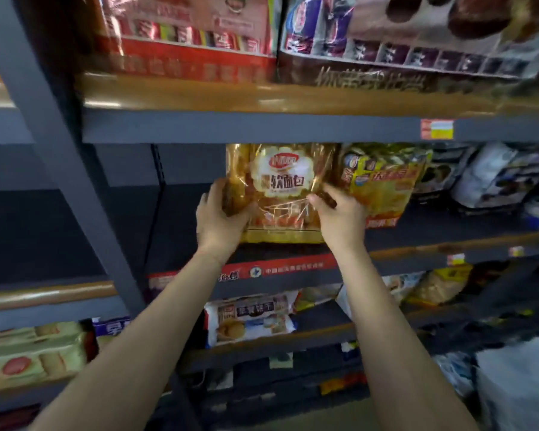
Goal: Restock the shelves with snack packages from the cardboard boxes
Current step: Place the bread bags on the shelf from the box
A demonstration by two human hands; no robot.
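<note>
A yellow-and-red price tag (pixel 436 129) is fixed to the shelf edge. A white plastic bag (pixel 520 384) sits lower right.

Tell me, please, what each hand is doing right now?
Left hand: holding the golden bread bag by its left edge.
Right hand: pinching the same bag's right side.
</note>
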